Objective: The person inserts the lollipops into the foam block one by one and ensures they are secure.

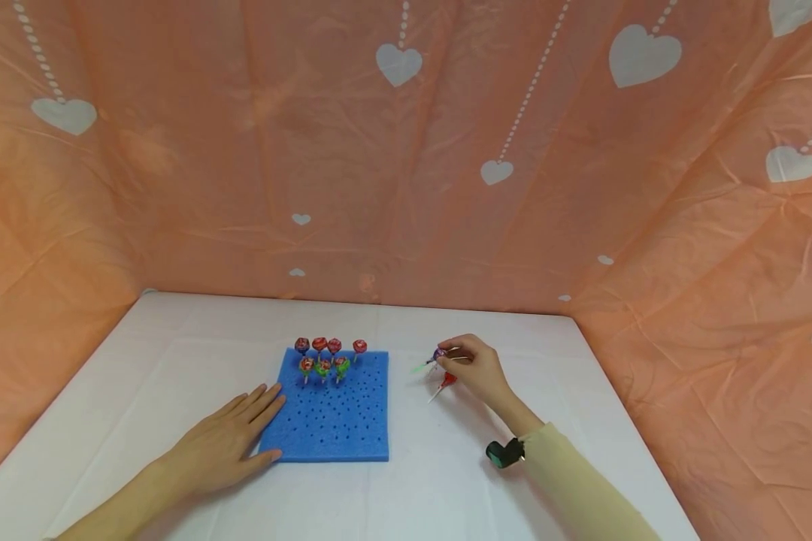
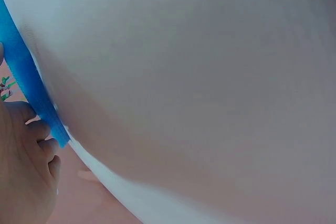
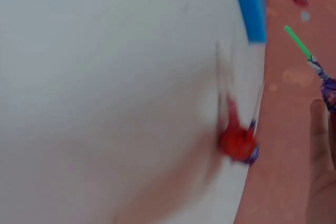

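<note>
My left hand (image 1: 223,439) lies flat, its spread fingertips and thumb pressing on the left side of a blue foam board (image 1: 365,443) dotted with small holes. Several wrapped lollipops stand upright in the board's far part: a back row with a red lollipop (image 1: 359,346) set apart at its right, and three in front, including a green-wrapped lollipop (image 1: 341,364). Right of the board, my right hand (image 1: 477,372) pinches a purple-wrapped lollipop (image 3: 329,94) by its head, the green stick pointing left. Just below that hand, a red lollipop (image 3: 237,142) lies on the table, partly overlapping another dark-wrapped one.
A white cloth covers the table (image 1: 433,488). Orange sheeting (image 1: 352,188) with white hearts surrounds its back and sides. A small dark device (image 1: 504,454) is strapped at the right wrist, by the pale sleeve (image 1: 575,481).
</note>
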The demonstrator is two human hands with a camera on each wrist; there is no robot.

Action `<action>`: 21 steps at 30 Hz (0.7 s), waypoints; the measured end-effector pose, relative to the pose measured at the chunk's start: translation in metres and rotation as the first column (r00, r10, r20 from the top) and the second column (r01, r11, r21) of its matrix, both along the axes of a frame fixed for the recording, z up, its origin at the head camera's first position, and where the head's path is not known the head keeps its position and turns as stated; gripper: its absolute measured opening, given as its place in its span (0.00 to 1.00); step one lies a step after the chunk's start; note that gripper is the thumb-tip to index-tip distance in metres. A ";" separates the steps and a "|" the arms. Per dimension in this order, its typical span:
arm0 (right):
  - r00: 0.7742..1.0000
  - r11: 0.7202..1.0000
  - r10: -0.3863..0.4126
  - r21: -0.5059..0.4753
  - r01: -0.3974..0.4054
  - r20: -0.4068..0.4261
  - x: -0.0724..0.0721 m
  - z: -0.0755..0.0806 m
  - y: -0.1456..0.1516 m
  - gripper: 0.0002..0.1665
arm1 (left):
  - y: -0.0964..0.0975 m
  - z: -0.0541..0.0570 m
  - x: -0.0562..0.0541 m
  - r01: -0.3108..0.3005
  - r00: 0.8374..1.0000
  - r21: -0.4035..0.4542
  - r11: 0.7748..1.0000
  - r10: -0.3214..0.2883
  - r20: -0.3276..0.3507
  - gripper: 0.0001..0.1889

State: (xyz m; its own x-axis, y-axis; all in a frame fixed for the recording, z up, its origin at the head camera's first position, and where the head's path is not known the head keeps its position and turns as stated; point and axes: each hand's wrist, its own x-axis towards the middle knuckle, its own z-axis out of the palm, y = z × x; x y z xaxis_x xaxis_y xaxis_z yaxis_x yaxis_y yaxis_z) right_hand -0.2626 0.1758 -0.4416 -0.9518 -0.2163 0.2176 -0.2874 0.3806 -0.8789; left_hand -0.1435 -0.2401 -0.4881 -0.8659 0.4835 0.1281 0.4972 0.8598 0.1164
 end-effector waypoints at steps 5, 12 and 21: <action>0.994 0.998 0.054 -0.040 -0.058 -0.091 -0.002 -0.011 -0.017 0.15 | -0.001 -0.001 -0.001 0.004 1.000 -0.001 1.000 -0.004 -0.006 0.44; 0.976 0.983 0.163 -0.062 -0.173 -0.143 0.005 -0.013 -0.046 0.13 | 0.000 0.000 -0.001 -0.010 1.000 -0.003 1.000 0.010 0.016 0.44; 0.955 0.962 0.251 -0.067 -0.264 -0.157 0.014 -0.015 -0.079 0.13 | 0.000 -0.001 -0.001 -0.005 1.000 0.000 1.000 0.005 0.009 0.44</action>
